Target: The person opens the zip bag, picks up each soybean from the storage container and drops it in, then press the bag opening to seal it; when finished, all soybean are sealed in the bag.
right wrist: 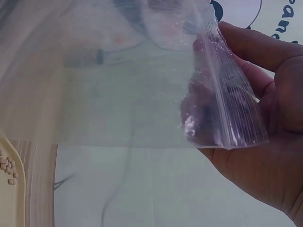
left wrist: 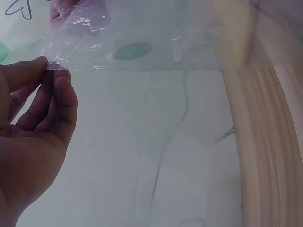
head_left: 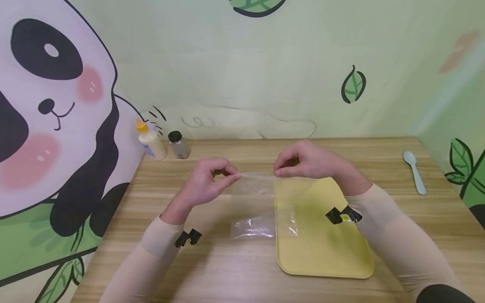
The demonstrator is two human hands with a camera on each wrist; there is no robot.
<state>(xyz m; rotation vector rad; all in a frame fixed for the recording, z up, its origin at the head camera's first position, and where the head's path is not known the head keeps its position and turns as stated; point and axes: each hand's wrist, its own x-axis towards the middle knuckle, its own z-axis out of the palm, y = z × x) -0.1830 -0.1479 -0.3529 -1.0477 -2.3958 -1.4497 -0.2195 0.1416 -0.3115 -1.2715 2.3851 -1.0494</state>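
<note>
A clear plastic zip bag (head_left: 253, 227) hangs between both hands, its body over the wooden table and the left part of a yellow tray (head_left: 326, 265). My left hand (head_left: 208, 181) pinches one top corner between thumb and fingers. At the other end of the top edge, my right hand (head_left: 310, 160) pinches the bag. In the right wrist view the ribbed zip strip (right wrist: 215, 85) runs along the edge by the right hand's fingers. Small round tan beans (right wrist: 8, 166) lie in the tray there; the right arm covers part of the tray in the head view.
At the back left stand a squeeze bottle (head_left: 152, 144) with a yellow cap and a small clear jar (head_left: 179, 147) with a black lid. A pale blue spoon (head_left: 415, 173) lies at the right. A painted wall (head_left: 227, 84) rises behind the table.
</note>
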